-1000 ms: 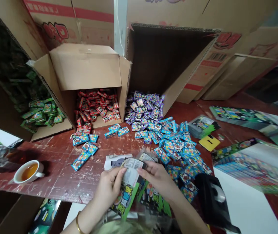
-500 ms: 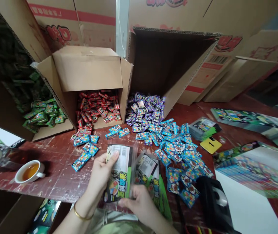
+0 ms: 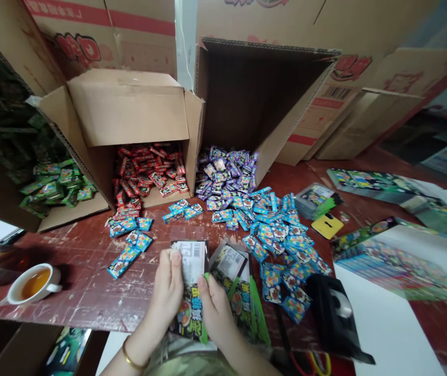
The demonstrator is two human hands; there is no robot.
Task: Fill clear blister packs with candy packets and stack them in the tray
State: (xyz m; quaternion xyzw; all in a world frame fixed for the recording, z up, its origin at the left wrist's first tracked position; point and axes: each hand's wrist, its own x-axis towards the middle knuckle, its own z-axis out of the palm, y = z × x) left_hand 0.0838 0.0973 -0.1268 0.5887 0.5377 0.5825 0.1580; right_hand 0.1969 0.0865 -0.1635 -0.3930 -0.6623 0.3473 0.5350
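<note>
Between my two hands is a printed candy pouch, dark with a white barcode label and a green strip, its clear top edge pointing away from me. My left hand grips its left side, thumb on the front. On the right side, my right hand pinches it with the thumb over the green strip. Beside my right hand lie more of the same printed pouches, overlapping on the table. Small blue candy packets are heaped just beyond them. A few more blue packets lie to the left.
Cardboard boxes at the back hold green packets, red packets and purple packets. A cup of tea stands left. On the right are a black tape dispenser, a yellow card-like object and printed display boxes.
My right hand has moved up from the pouch's bottom edge to its right side. The pouch sits slightly lower. The view has shifted a little to the right.
</note>
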